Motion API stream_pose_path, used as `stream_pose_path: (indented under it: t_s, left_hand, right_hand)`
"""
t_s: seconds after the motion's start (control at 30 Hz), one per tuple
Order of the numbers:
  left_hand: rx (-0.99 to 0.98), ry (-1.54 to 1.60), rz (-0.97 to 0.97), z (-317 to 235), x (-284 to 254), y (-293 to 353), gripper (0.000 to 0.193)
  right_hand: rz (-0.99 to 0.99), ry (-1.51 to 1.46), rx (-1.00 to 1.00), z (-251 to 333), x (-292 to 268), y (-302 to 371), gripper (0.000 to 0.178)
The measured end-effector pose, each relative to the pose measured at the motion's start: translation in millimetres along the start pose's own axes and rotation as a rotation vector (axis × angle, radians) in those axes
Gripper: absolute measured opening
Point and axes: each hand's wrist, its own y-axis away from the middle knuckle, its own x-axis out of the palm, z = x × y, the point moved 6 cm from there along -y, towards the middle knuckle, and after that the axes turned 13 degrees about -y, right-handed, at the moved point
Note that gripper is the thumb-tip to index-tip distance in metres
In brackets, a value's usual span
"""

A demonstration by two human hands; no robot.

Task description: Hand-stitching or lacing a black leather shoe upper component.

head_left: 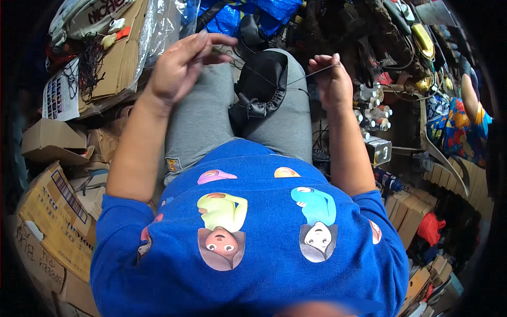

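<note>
While right grip (337,83) pinches thread (311,75) beyond the edge of black leather (275,99), left grip (179,67) is unclear.

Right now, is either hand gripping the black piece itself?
No, the left hand and right hand are both apart from the black piece.

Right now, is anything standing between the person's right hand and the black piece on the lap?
Nothing visible blocks the way: the space between the right hand and the black piece is open, crossed only by the dark thread running from one to the other.
</note>
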Motion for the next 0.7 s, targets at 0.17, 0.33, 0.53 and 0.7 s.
stream_pose_path:
  t_s: [0.17,0.33,0.53,0.7]
  left_hand:
    - [-0.226,0.615,-0.024,28.6,11.0,-10.9,0.042]
    - [-0.297,0.462,-0.086,59.2,-8.7,-5.7,0.042]
    - [-0.196,-0.506,-0.234,11.5,-82.9,24.3,0.031]
    - [0.316,-1.232,0.001,-7.3,39.6,44.8,0.034]
  right_hand:
    - [0.426,-0.86,0.499,-5.4,32.1,24.4,0.046]
    - [0.402,-0.767,0.503,-13.9,8.7,32.8,0.045]
    - [0.302,0.753,0.362,6.6,-93.6,27.9,0.042]
    - [0.467,0.478,0.1,47.5,1.5,22.6,0.055]
